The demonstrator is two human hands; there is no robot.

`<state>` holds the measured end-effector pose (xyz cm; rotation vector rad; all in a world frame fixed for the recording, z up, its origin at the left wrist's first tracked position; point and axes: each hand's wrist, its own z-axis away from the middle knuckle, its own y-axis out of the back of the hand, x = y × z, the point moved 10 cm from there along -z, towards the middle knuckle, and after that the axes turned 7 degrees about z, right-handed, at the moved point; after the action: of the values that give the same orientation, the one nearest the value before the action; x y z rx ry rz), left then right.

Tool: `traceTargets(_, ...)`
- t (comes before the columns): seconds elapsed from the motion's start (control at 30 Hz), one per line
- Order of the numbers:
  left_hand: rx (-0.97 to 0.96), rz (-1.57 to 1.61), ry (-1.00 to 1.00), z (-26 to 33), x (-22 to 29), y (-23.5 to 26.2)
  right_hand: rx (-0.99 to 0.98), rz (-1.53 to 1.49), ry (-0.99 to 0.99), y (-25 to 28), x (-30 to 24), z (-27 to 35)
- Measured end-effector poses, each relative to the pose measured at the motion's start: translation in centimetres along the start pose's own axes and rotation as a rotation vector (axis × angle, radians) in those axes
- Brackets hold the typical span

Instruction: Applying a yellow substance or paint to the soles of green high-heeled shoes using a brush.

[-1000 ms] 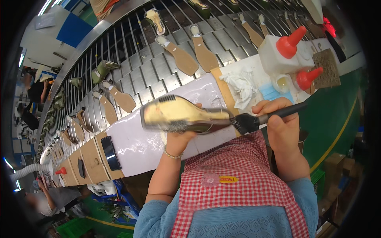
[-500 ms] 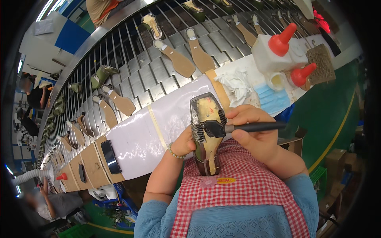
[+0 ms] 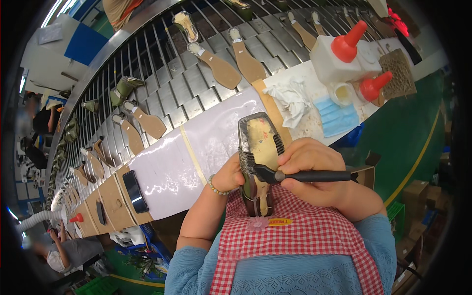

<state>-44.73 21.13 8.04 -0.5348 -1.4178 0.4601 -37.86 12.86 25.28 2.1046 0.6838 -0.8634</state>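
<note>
My left hand (image 3: 229,175) grips the left side of an upturned shoe (image 3: 263,140), its bottom facing up. The shoe has a dark folded edge around a pale yellowish underside with small red marks; its narrow heel end points toward my checked apron (image 3: 290,231). In my right hand (image 3: 314,169) is a brush (image 3: 319,176), held by its black handle. Its black head reaches across the shoe's underside, lying against the left edge near my left fingers. The bristles are hard to tell from the dark shoe edge.
A slatted metal conveyor (image 3: 182,101) carries several tan soles (image 3: 216,69) and green shoes (image 3: 123,91). White bottles with red nozzles (image 3: 346,44), a blue mask (image 3: 337,117) and crumpled white cloth (image 3: 292,103) lie at right. A phone (image 3: 135,191) rests on the left of the bench.
The brush head has shifted down and left across the shoe, and its handle now slopes slightly downward to the right. My left hand keeps its grip on the shoe.
</note>
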Motion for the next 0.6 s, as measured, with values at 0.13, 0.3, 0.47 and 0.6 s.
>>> traceTargets(0.13, -0.01, 0.025, 0.01, 0.1, -0.2, 0.0, -0.045, -0.13, -0.099, -0.2, 1.1, 0.5)
traceTargets(0.3, -0.006, 0.027, 0.036, 0.2, -0.5, 0.1, 0.002, 0.0, -0.015, 0.8, 0.7, -0.7)
traceTargets(0.47, -0.013, 0.032, 0.019, 0.1, -0.3, -0.3, -0.1, -0.099, -0.06, 0.1, 0.4, 0.3)
traceTargets(0.6, 0.11, 0.086, 0.1, 1.1, -2.1, 1.5, -0.066, -0.202, -0.206, 3.2, 2.3, 1.0)
